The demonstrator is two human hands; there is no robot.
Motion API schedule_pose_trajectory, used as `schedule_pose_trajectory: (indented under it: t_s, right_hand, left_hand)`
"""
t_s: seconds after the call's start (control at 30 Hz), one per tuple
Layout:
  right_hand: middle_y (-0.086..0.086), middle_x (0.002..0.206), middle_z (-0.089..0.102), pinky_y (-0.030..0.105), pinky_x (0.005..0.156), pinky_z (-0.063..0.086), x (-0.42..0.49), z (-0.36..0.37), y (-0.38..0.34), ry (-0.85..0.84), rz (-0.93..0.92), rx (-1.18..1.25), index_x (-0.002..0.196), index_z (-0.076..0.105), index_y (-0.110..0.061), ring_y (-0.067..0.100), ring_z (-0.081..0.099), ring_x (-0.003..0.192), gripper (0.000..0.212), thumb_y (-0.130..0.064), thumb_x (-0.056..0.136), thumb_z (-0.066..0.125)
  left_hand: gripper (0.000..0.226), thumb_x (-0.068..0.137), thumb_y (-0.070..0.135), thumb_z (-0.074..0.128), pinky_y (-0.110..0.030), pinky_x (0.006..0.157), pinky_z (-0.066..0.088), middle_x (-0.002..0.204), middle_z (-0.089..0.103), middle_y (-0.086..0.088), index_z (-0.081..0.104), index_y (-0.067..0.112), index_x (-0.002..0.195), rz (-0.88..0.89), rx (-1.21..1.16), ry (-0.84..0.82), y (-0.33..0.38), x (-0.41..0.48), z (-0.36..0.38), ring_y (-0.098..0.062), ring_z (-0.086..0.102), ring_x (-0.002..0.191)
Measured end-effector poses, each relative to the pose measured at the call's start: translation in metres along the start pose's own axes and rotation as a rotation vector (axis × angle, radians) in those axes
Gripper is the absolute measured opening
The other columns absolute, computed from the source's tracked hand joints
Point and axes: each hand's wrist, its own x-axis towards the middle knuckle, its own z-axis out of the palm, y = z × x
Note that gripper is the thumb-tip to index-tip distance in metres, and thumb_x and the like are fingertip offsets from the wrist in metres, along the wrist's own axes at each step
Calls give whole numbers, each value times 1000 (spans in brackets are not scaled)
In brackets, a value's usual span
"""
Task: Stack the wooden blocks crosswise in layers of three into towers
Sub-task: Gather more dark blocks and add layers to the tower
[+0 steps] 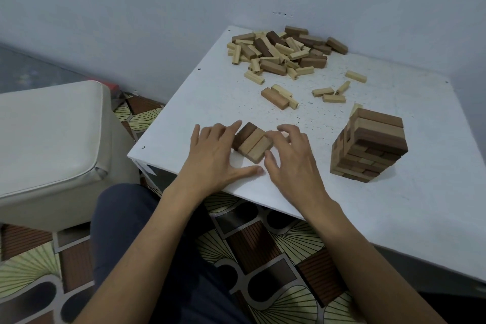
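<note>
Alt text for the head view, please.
The left hand and right hand flank a row of three wooden blocks on the white table. A block tower stands to the right; a loose pile lies beyond.

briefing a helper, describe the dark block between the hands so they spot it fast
On the white table, near the front edge, three blocks lie side by side between the left hand and right hand. The dark block is the far-left one; the other two are pale.

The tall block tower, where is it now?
Head view: the tower stands on the white table, right of the right hand, nearer than the loose pile.
</note>
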Motion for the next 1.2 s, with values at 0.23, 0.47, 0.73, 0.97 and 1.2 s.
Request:
schedule_pose_trajectory:
  t_s: [0.23, 0.47, 0.73, 0.97, 1.2]
  right_hand:
    - [4, 154, 37, 29, 102, 31, -8, -6, 7, -203, 42, 143, 144, 45, -23, 21, 34, 129, 61, -37, 87, 62]
    - [1, 153, 40, 37, 109, 35, 8, -13, 21, -317, 43, 148, 150, 38, -26, 20, 35, 131, 63, -30, 92, 62]
    - [-15, 141, 49, 37, 98, 44, 19, -16, 31, -366, -14, 197, 145, 43, -29, 11, 39, 113, 64, -35, 87, 68]
    - [-31, 116, 47, 30, 93, 45, 24, -17, 32, -411, 11, 258, 143, 46, -33, 4, 38, 107, 70, -40, 80, 77]
    - [-34, 113, 43, 15, 82, 34, 26, -16, 32, -416, 21, 267, 143, 45, -35, 2, 36, 103, 71, -39, 80, 78]
  left_hand:
    - [103, 68, 67, 69, -39, 114, 27, 143, 47, 2, 29, 28, 154, 65, -170, -165, -10, 15, -24, -21, 42, 130]
    - [83, 81, 31, 81, -23, 103, 31, 139, 49, 14, 37, 33, 151, 160, -310, -268, -12, 36, -27, -4, 45, 120]
    - [85, 76, 37, 85, -24, 96, 37, 130, 52, 16, 39, 37, 147, 189, -330, -271, -13, 37, -24, -9, 50, 110]
    - [93, 69, 48, 81, -17, 94, 37, 130, 55, 13, 36, 36, 149, 201, -350, -253, -14, 33, -20, -8, 49, 107]
    - [91, 75, 33, 85, 1, 88, 29, 132, 55, 13, 35, 33, 151, 176, -359, -207, -16, 28, -16, -4, 47, 107]
